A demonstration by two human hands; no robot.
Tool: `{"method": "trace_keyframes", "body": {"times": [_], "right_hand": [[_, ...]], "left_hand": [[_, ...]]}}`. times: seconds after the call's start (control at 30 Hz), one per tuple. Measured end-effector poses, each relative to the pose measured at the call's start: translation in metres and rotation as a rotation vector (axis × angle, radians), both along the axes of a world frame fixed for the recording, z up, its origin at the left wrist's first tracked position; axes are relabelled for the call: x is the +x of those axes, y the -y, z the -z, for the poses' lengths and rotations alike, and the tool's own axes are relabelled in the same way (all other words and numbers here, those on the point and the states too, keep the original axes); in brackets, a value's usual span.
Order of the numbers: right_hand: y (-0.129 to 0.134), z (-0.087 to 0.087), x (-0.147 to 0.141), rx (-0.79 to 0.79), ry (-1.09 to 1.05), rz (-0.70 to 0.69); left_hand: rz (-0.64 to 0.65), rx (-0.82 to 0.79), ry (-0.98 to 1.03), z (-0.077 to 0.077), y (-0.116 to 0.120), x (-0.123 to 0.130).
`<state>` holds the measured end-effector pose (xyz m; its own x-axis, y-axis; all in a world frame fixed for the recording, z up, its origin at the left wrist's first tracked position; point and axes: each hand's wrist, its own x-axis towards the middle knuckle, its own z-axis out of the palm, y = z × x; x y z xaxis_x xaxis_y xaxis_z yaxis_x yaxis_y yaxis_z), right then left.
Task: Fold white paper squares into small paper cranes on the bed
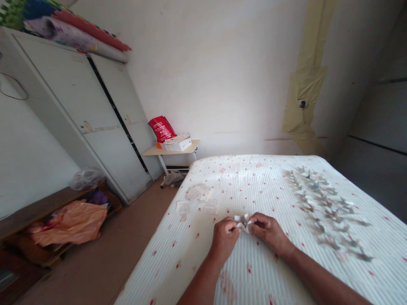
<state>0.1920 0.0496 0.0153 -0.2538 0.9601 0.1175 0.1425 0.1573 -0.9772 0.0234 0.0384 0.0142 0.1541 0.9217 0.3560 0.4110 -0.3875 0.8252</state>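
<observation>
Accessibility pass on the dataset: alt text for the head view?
A person's left hand and right hand hold a small folded paper over a white bed with red dots. Many folded paper shapes lie across the bed's right side, loose printed slips on its left. A white wardrobe stands at left.

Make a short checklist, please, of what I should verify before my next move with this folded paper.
1. Grip: ok. The left hand and right hand both pinch the folded paper piece.
2. Creases of the fold: cannot tell. The fingers partly hide them.
3. Loose printed paper slips: ok. They lie on the quilted bed cover, apart from the hands.
4. Folded paper figures: ok. They lie in a loose band to the right, not touching the right hand.
5. Printed text on the slips: cannot tell. It is too small to read.
</observation>
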Motion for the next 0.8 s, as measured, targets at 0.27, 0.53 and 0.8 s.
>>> {"method": "trace_keyframes", "body": {"times": [0.27,0.53,0.8], "right_hand": [[0.003,0.009,-0.004,-0.014,0.016,0.038],[0.006,0.006,-0.009,0.024,0.045,0.057],[0.006,0.007,-0.009,0.125,0.09,0.022]], "left_hand": [[-0.05,0.013,0.022,-0.003,0.002,0.002],[-0.048,0.03,0.015,-0.008,0.006,0.007],[-0.042,-0.004,0.018,-0.002,0.006,0.008]]}}
